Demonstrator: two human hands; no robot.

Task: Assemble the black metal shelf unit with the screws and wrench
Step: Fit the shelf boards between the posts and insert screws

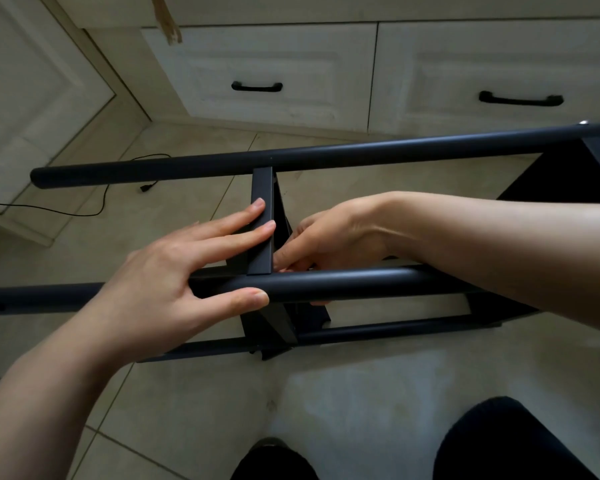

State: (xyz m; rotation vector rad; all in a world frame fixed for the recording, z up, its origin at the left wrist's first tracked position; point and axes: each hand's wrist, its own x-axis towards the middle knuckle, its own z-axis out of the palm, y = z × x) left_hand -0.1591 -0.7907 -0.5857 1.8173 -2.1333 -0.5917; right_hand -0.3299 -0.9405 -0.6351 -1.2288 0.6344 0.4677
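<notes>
The black shelf unit (326, 157) lies on its side on the tiled floor (187, 410), its long round tubes running from nine to three o'clock, in front of the white drawers (257, 71) at twelve. A flat cross panel (262, 223) stands between the far tube and the near tube (343, 284). The left hand (174, 271) is spread open: two fingers press flat on the panel's top edge while the thumb hooks under the near tube, apparently to pin the panel against the tube so the joint stays lined up. The right hand (329, 237) reaches in from three o'clock, fingers pinched together just behind the panel where it meets the near tube; probably working a screw, though whatever they grip is hidden. No wrench shows. A black cable (94, 209) trails on the floor at ten o'clock, well apart.
</notes>
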